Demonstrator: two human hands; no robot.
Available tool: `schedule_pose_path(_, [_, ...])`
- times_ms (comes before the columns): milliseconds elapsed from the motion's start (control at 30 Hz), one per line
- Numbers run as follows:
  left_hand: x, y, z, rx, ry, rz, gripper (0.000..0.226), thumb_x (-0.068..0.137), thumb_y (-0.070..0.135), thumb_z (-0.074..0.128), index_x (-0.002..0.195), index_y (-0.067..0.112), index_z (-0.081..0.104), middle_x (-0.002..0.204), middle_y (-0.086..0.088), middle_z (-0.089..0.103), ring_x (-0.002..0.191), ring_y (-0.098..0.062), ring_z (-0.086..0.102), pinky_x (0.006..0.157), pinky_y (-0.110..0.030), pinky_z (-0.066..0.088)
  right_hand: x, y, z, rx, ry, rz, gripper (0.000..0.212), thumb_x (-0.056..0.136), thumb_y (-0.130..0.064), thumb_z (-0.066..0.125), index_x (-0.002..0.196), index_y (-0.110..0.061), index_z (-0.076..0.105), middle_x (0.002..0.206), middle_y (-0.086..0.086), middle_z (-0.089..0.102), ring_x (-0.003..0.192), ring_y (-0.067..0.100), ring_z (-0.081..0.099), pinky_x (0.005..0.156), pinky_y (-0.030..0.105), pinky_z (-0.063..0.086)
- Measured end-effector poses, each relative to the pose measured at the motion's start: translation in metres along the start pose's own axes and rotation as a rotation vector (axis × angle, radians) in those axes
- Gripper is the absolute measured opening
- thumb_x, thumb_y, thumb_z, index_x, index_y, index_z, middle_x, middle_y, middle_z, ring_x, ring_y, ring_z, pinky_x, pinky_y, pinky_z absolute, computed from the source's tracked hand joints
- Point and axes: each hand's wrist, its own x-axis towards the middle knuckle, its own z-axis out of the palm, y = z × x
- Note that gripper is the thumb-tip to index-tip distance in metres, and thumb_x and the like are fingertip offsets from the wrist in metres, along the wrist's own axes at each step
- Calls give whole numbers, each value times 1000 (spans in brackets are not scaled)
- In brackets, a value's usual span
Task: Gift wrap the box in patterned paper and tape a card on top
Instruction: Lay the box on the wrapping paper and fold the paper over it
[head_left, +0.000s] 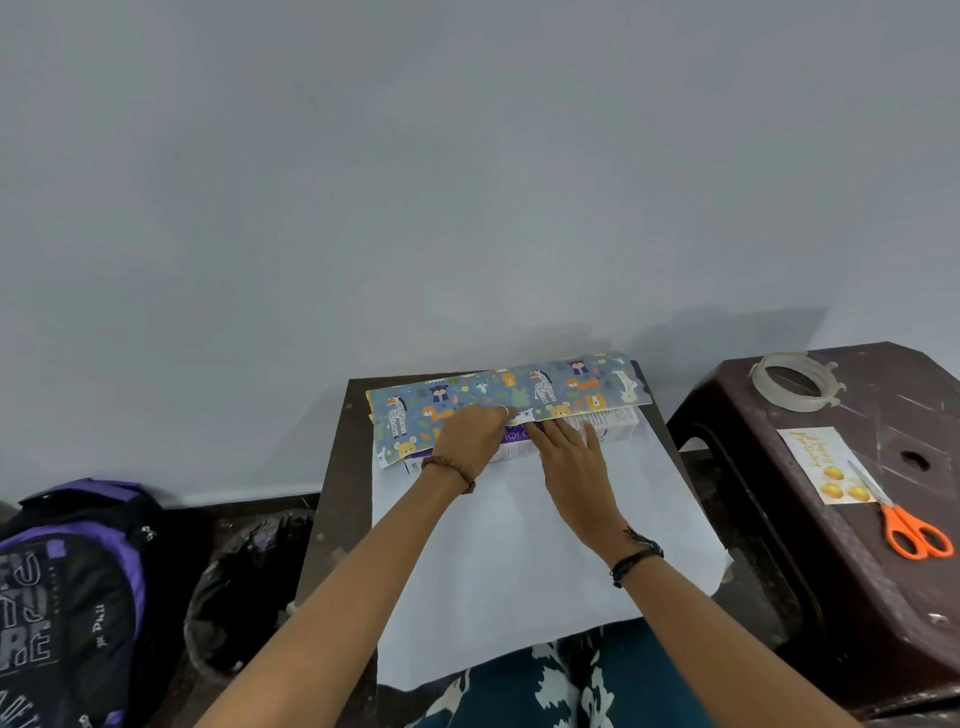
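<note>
Paper (519, 387): folded over box (613, 421).
Left hand (470, 431): curled, pinching paper edge.
Right hand (569, 457): flat, pressing box.

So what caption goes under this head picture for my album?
Two hands fold animal paper over a box; card, scissors, tape wait.
</note>
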Motion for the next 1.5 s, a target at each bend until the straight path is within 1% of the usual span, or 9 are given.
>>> schedule_pose_path(133, [2,7,-2,-103,123,-22,33,96,13,37,121,10,57,101,-15,67,90,-28,61,70,-32,45,4,-3,-3,8,4,76,64,52,-4,88,109,-20,66,102,1,68,98,21,65,87,63,43])
schedule_pose_path(233, [4,8,-7,-232,203,-59,31,95,16,40,118,7,59,104,-14,67,92,-27,62,74,-32,46,8,2,1,-13,54,10,57,53,-4,88,103,-21,69,94,0,68,87,21,65,85,57,47])
schedule_pose_path(367, [8,7,-8,-286,233,-85,27,94,15,42,109,2,61,100,-15,67,89,-28,61,75,-37,49,8,5,6,21,124,-89,57,51,-7,90,103,-18,70,96,3,70,85,22,66,82,49,51])
schedule_pose_path(700, [0,-3,-7,-310,209,-52,29,95,16,43,117,7,59,107,-14,67,93,-26,62,78,-33,49,9,1,5,53,196,-206,48,53,-14,90,98,-17,72,94,5,72,81,22,68,75,41,54])
schedule_pose_path(900, [-9,-2,-6,-239,160,-16,32,98,25,39,116,7,59,111,-10,65,97,-22,61,81,-28,47,8,2,8,19,185,-192,46,58,-12,88,101,-18,71,92,3,71,81,22,66,76,39,53])
schedule_pose_path(1033, [-12,1,-7,-244,182,5,32,98,19,37,123,10,56,110,-10,65,97,-23,59,86,-27,46,6,7,2,-14,196,-164,47,58,-9,87,102,-18,71,91,2,71,79,23,66,72,36,51])
schedule_pose_path(1133, [-11,1,-6,-251,186,15,33,99,19,37,127,12,54,113,-10,65,98,-23,60,82,-27,45,4,9,-1,-39,186,-174,46,58,-13,87,101,-19,71,92,1,71,78,22,65,70,35,50])
schedule_pose_path(1300, [-13,4,-8,-235,163,22,35,100,24,36,129,12,52,118,-10,63,102,-21,59,85,-26,45,5,7,-1,-43,168,-171,46,59,-14,87,101,-20,71,93,1,71,78,22,65,69,35,50])
schedule_pose_path(1500, [-14,4,-6,-186,153,23,35,100,23,35,126,11,55,113,-11,64,99,-23,60,82,-26,45,4,7,2,-19,173,-168,50,60,-9,86,105,-19,70,98,1,71,84,23,65,72,36,50])
